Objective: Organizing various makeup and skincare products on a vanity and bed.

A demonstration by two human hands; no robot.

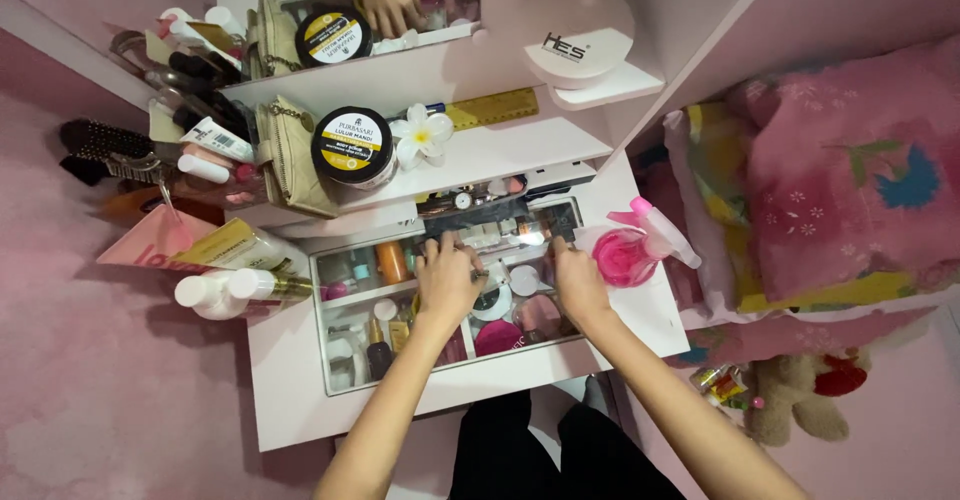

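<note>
I sit at a white vanity table [290,400] whose glass-topped compartment [345,295] shows several cosmetics inside. A dark, narrow tray [500,222] of small make-up items lies along the back of the glass. My left hand [447,282] grips the tray's front edge near its left end. My right hand [578,282] grips the front edge at its right end. Both palms face down over the glass.
A pink spray bottle [628,252] lies right of my right hand. On the shelf behind are a black-lidded jar [352,145], a white flower [422,132] and a yellow ruler [490,108]. White bottles [215,290] and hairbrushes [105,150] crowd the left. Pink bedding [850,170] lies right.
</note>
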